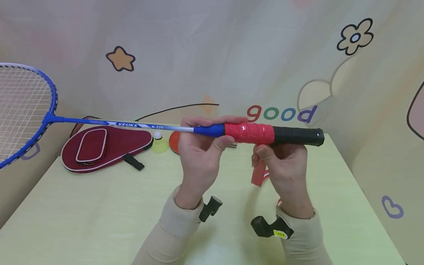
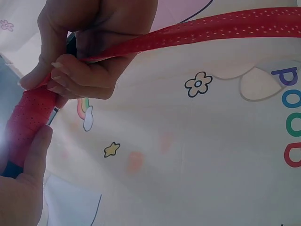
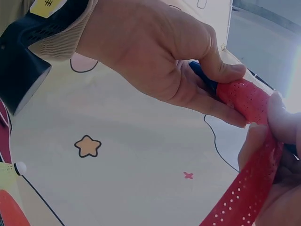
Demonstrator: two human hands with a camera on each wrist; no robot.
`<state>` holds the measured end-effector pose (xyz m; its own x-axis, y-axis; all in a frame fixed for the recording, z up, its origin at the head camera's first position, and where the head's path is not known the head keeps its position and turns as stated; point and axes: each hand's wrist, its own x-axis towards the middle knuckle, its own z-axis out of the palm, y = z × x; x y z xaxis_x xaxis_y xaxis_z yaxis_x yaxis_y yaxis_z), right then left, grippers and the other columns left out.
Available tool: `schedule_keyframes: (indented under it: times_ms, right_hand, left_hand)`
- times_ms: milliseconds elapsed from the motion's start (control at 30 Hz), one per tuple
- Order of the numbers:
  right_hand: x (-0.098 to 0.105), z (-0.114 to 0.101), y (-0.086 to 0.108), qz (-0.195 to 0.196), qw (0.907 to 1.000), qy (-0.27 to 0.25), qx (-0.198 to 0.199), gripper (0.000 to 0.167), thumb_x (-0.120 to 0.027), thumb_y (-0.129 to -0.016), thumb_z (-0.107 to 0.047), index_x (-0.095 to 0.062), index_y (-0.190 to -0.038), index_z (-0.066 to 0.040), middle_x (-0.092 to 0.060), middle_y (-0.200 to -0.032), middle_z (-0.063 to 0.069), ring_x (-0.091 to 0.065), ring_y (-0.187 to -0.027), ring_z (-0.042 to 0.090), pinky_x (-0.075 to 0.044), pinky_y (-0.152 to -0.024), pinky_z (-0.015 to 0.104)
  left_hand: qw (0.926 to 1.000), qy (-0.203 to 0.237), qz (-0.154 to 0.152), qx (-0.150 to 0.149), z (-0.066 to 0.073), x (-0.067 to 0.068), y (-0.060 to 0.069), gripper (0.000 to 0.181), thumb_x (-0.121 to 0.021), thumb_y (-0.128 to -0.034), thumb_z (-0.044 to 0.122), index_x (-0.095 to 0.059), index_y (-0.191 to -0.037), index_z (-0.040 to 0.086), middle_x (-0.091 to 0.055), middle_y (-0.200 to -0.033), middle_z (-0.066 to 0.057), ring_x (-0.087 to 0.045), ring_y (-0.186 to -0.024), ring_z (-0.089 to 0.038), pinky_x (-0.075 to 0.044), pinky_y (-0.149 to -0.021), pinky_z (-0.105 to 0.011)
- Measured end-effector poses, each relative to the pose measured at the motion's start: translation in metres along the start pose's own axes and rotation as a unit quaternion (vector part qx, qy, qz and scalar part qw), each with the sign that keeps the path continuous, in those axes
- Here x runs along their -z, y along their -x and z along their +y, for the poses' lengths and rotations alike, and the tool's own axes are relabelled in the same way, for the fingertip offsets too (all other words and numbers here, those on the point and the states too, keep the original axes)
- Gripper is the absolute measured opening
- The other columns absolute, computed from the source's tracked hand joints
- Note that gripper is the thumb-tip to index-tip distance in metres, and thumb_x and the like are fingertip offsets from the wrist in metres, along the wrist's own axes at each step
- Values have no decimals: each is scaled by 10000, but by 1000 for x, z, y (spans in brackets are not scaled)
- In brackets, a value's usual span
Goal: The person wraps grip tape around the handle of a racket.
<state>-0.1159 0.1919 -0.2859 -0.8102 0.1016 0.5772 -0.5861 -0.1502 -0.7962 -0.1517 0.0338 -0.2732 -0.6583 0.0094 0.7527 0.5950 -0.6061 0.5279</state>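
Observation:
A blue badminton racket point(image 1: 126, 124) is held level above the table, its strung head at the left. Red perforated overgrip tape point(image 1: 249, 133) covers the front part of the handle; the butt end point(image 1: 298, 136) is bare black. My left hand point(image 1: 200, 158) holds the handle around the blue cone and the wrapped part, thumb in front. Close to the wrap's edge, my right hand point(image 1: 288, 169) pinches the tape between thumb and fingers under the black handle. From there the loose tape point(image 2: 211, 28) trails away as a strip, its dotted face also showing in the right wrist view.
A dark red racket cover point(image 1: 116, 154) with a small pocket and a black strap point(image 1: 134, 162) lies on the table point(image 1: 99, 213) at the back left. Beside it stands a yellow shuttlecock point(image 1: 160, 143). An orange-red object point(image 1: 173, 141) is partly hidden behind my left hand. A printed curtain point(image 1: 185, 55) hangs behind.

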Motion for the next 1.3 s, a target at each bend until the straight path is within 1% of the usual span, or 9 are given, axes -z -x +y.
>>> schedule_keyframes:
  times_ms: [167, 300, 467, 633, 767, 933, 1033, 1133, 1300]
  right_hand:
    - [-1, 2, -2, 7, 9993, -87, 350, 318, -648, -883, 67, -514, -1159, -16, -639, -787, 96, -629, -633, 194, -573, -674, 274]
    - [-2, 5, -3, 174, 9983, -65, 561, 269, -620, -877, 102, -533, -1101, -18, -634, -754, 89, -623, -615, 193, -570, -672, 275]
    - [-2, 7, -4, 282, 9975, 343, 554, 244, -674, -892, -3, -547, -1096, -44, -631, -734, 66, -620, -606, 186, -567, -658, 265]
    - [0, 7, -4, -95, 9966, 640, 503, 363, -703, -903, -157, -556, -1217, -47, -640, -822, 67, -631, -654, 191, -565, -713, 268]
    - [-2, 5, -5, -267, 9970, 357, 630, 476, -681, -907, -89, -505, -1344, -18, -629, -905, 127, -636, -706, 239, -560, -782, 294]
    - [-2, 6, -7, -129, 9958, 110, 895, 422, -713, -881, -79, -546, -1246, 52, -655, -889, 120, -652, -717, 233, -569, -764, 302]
    - [-2, 8, -8, 3, 9944, 38, 1057, 409, -730, -873, -102, -548, -1186, 88, -665, -894, 116, -658, -708, 224, -574, -739, 297]
    - [-3, 10, -7, 174, 9927, 95, 1186, 395, -734, -873, -115, -553, -1160, 86, -671, -880, 112, -658, -690, 220, -575, -733, 292]
    - [-4, 10, -6, 371, 9915, 260, 1218, 378, -730, -875, -108, -559, -1151, 85, -658, -782, 103, -638, -636, 194, -564, -682, 270]
  left_hand:
    - [9998, -167, 124, -38, -3, 0, 1, 379, -702, -867, 175, -395, -1061, 67, -599, -1057, -393, -649, -962, -457, -584, -769, -371]
    - [9998, -171, 105, -78, -4, -2, 2, 388, -706, -864, 178, -399, -1064, 51, -595, -1051, -396, -650, -958, -463, -582, -778, -376]
    - [9996, -233, 85, -92, -4, -2, 2, 378, -701, -873, 169, -403, -1073, 50, -592, -1055, -397, -648, -960, -468, -579, -795, -391]
    - [9987, -412, 267, -110, -2, 1, 2, 396, -711, -872, 194, -403, -1075, 50, -610, -1054, -375, -651, -955, -451, -559, -847, -455]
    - [9981, -513, 341, -87, 0, 2, 2, 421, -716, -878, 220, -402, -1085, 31, -623, -1055, -347, -642, -967, -443, -548, -861, -484]
    - [9976, -548, 422, 50, 0, 1, 3, 436, -727, -875, 251, -416, -1094, 37, -649, -1054, -302, -650, -962, -395, -568, -825, -453]
    - [9976, -474, 480, 128, 0, -1, 4, 446, -741, -864, 254, -412, -1086, 51, -671, -1048, -263, -675, -905, -335, -585, -774, -426]
    - [9978, -354, 536, 169, 0, -4, 4, 453, -748, -860, 254, -404, -1089, 69, -701, -1046, -170, -682, -898, -294, -583, -787, -404]
    - [9989, 243, 336, 203, -2, -6, 3, 516, -726, -881, 210, -340, -1210, 113, -687, -1128, -82, -638, -1059, -327, -544, -892, -378]
